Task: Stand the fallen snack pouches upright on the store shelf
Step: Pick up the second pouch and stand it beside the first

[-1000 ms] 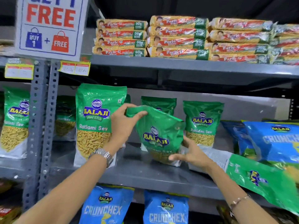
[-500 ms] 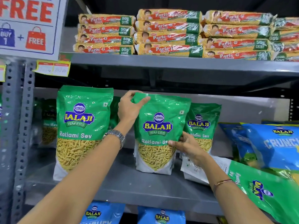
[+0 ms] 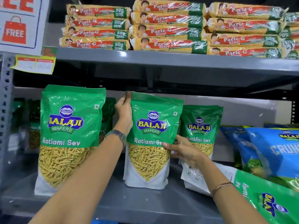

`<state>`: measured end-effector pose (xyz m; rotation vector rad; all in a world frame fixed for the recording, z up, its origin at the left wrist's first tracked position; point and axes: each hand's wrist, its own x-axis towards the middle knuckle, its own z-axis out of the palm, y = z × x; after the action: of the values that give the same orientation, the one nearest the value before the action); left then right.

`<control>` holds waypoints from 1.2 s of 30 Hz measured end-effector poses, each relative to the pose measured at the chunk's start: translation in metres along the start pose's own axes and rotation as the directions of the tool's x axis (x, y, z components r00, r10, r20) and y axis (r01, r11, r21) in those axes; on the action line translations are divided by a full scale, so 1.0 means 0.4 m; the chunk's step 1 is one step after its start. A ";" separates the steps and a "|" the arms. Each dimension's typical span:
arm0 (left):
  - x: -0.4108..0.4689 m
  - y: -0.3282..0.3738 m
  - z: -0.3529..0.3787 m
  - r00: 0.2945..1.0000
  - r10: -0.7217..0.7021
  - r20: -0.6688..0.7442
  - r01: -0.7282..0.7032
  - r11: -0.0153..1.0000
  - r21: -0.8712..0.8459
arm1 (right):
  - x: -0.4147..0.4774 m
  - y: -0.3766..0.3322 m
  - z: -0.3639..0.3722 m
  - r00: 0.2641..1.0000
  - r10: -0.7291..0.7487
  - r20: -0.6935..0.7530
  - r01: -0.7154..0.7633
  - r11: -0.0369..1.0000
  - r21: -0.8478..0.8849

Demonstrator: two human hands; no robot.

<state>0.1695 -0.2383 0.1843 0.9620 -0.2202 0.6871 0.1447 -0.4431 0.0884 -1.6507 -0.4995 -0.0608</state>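
Note:
A green Ratlami Sev pouch (image 3: pixel 150 143) stands upright on the grey shelf (image 3: pixel 145 202) in the middle. My left hand (image 3: pixel 123 116) grips its upper left edge, fingertips at the top corner. My right hand (image 3: pixel 181 151) holds its right side about halfway down. To the left, a larger pouch of the same kind (image 3: pixel 68 136) stands upright. Behind my right hand, another green pouch (image 3: pixel 201 130) stands further back. A fallen green pouch (image 3: pixel 258 196) lies flat at the lower right, its white back end under my right wrist.
Blue Crunchex bags (image 3: pixel 275 151) lean at the right, over the fallen pouch. Stacked Parle-G biscuit packs (image 3: pixel 169 28) fill the shelf above. More green pouches (image 3: pixel 34 133) sit in shadow behind the left one. A perforated grey upright (image 3: pixel 5 110) and a sale sign (image 3: pixel 17 25) bound the left.
The middle pouch has gone from tilted and bent in my hands to standing straight on the shelf. The view has moved closer and shifted right.

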 end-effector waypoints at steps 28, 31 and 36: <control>-0.176 -0.176 -0.323 0.743 -0.383 0.549 0.045 0.847 0.530 | -0.046 0.027 0.106 0.989 0.000 -0.147 0.010 0.998 0.067; -0.175 -0.171 -0.329 0.747 -0.388 0.540 0.044 0.839 0.543 | -0.053 0.027 0.111 0.985 -0.005 -0.173 0.013 0.999 0.045; -0.188 -0.168 -0.339 0.732 -0.370 0.572 0.022 0.852 0.523 | -0.072 0.025 0.119 0.980 -0.007 -0.198 0.009 1.000 0.009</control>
<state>0.1372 -0.1865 0.0268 1.6868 -0.5755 0.1550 0.1104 -0.4062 0.0624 -1.6130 -0.3536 -0.2262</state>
